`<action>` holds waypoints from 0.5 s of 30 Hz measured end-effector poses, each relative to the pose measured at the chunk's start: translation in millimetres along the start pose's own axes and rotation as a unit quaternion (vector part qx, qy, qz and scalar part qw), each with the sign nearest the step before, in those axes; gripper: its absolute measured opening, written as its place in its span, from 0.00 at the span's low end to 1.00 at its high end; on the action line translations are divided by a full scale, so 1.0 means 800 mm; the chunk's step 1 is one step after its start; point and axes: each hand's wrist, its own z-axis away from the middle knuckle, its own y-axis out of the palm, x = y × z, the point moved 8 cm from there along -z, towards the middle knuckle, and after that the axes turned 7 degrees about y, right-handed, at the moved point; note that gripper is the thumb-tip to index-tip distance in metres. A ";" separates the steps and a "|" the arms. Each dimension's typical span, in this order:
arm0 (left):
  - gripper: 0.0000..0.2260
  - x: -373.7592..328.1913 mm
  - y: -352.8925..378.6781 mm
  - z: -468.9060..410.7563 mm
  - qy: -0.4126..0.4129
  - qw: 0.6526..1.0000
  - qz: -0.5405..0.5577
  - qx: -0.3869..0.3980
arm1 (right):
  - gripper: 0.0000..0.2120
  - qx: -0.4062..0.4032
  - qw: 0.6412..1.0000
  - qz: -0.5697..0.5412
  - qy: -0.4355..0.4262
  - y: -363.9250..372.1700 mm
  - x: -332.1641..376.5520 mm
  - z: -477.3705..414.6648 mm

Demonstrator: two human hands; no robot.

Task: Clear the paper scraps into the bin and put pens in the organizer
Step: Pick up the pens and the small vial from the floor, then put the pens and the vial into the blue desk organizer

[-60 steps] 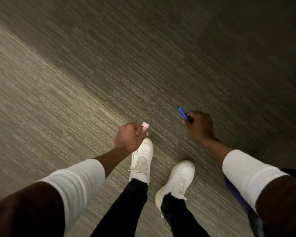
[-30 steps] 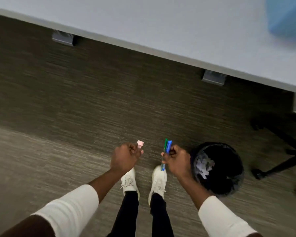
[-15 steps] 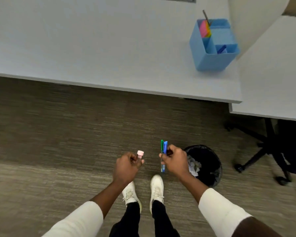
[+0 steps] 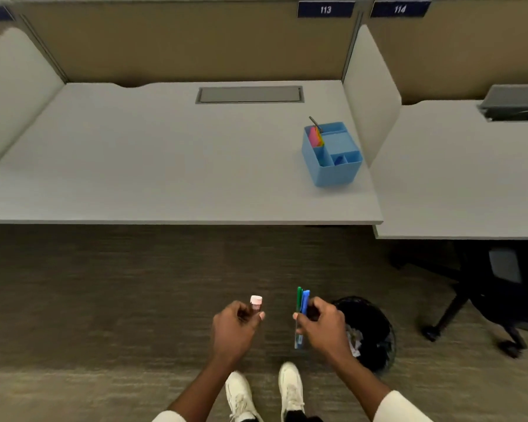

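Your right hand (image 4: 325,327) clamps green and blue pens (image 4: 301,303); left hand (image 4: 233,328) pinches pink-capped marker (image 4: 255,302). Organizer (image 4: 333,169) well apart on desk (image 4: 165,178). Risk: loose two-pen grip slips over bin (image 4: 378,327), pens drop among scraps

Bin (image 4: 375,318) partly behind right hand (image 4: 325,328)
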 end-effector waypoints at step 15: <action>0.08 -0.093 0.032 -0.050 0.050 0.999 -0.011 0.007 | 0.09 -0.012 0.999 -0.020 -0.034 -0.104 0.035 -0.039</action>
